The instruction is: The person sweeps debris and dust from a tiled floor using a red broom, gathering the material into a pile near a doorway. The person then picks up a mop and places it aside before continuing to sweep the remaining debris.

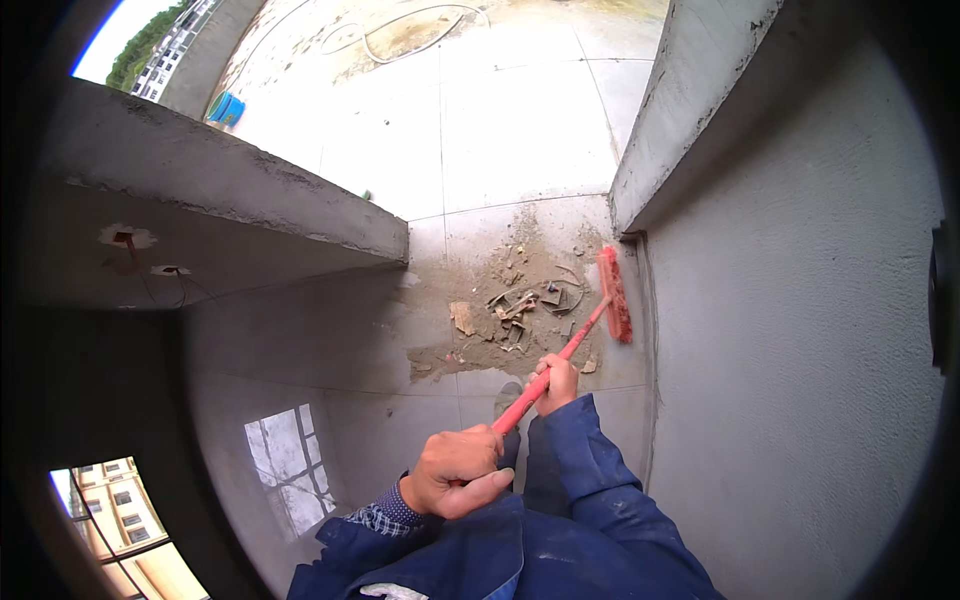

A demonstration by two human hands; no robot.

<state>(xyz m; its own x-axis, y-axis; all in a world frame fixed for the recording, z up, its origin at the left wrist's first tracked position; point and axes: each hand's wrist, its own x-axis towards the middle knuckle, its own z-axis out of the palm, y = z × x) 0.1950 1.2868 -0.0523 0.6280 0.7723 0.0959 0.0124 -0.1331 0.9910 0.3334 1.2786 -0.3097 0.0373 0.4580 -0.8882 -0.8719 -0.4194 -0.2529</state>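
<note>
A red push broom point(614, 296) slants across the doorway, its bristle head down on the floor beside the right-hand wall. My left hand point(459, 469) grips the top end of the red handle point(523, 405), close to my body. Lower on the same handle, my right hand point(556, 384) is wrapped around it. To the left of the broom head lies a heap of debris point(517, 311): grey-brown dust, broken flat scraps and a thin curved strip. A pale tan chunk point(463, 319) sits at the heap's left side.
A plastered wall point(780, 300) rises close on my right. A rough wall end point(300, 199) borders the doorway on the left, with wires hanging from wall openings. Outside, on bright tiles point(517, 135), are a blue bucket point(226, 110) and a hose point(420, 54).
</note>
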